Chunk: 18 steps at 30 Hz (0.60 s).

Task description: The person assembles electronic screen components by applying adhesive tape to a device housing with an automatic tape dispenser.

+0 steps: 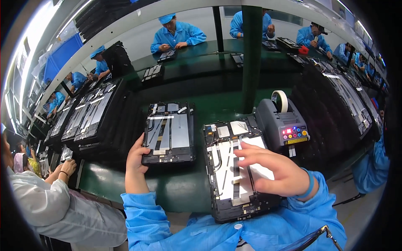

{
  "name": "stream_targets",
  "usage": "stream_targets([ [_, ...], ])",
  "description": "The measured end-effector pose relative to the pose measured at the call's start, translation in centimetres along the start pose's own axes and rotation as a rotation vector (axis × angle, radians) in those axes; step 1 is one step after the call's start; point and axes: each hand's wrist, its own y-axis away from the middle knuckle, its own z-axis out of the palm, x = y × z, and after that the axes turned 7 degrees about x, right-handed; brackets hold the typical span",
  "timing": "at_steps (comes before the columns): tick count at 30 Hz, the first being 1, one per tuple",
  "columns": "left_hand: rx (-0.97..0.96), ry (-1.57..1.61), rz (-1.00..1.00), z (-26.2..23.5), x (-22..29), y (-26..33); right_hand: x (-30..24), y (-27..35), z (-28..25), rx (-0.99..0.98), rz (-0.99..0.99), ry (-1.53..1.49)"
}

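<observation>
1. An assembly worker in a blue smock sits at a green bench [184, 190] with two opened tablet chassis side by side in black trays.

2. The left hand [137, 157] grips the lower left corner of the farther tablet chassis [169, 131], thumb on the tray's edge and fingers under it, apparently to steady it or draw it along the bench.

3. The right hand [272, 169] lies flat and open, fingers spread, on the near tablet chassis [234, 171]; it holds nothing. The fingertips [245, 157] press on white protective film [224, 167] covering the inner panel, seemingly to smooth it down.

4. The near chassis sits directly in front of the worker, at the bench's near edge, within easy reach of both arms.

5. A grey tape dispenser [281, 121] with coloured buttons and a white roll on top stands just beyond the right hand, close enough for strips to be pulled without leaning.

6. Stacks of loaded black trays [90, 115] line the bench to the left; another person's sleeve [46, 201] shows at lower left, and more workers in blue sit across the line.
</observation>
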Motion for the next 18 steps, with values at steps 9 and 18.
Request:
stream_targets([
  [9,-0.075,0.021,0.117,0.6,-0.4,-1.1,3.8,9.3,-1.5,0.746,0.197,-0.036],
  [18,0.088,-0.394,0.033,1.1,-0.3,-2.0,9.7,12.0,-1.7,1.168,0.573,-0.155],
])
